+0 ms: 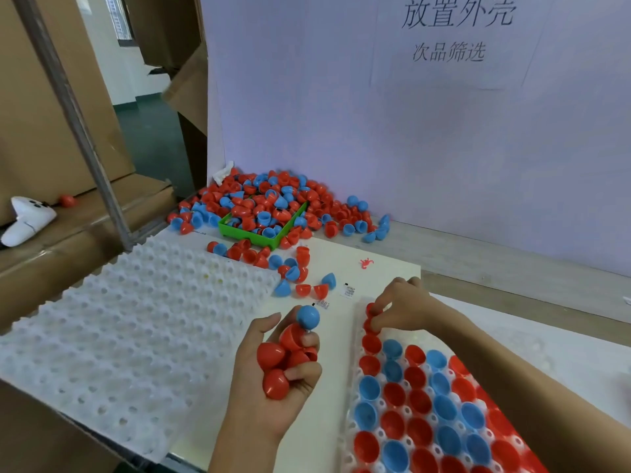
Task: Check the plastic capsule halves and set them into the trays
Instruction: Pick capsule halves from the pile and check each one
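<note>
My left hand (273,380) grips a bunch of capsule halves: several red ones (275,358) and one blue half (308,318) on top. My right hand (403,307) pinches a red half (372,310) at the far left corner of the filled tray (355,414). That tray holds rows of red and blue halves, open side up. An unfilled white dimpled tray (136,319) lies to the left.
A big heap of red and blue halves (273,203) spills over a green box (246,233) at the back. Loose halves (300,285) lie between the trays. Cardboard boxes (51,131) and a white controller (25,216) stand at left, a white wall panel (444,131) behind.
</note>
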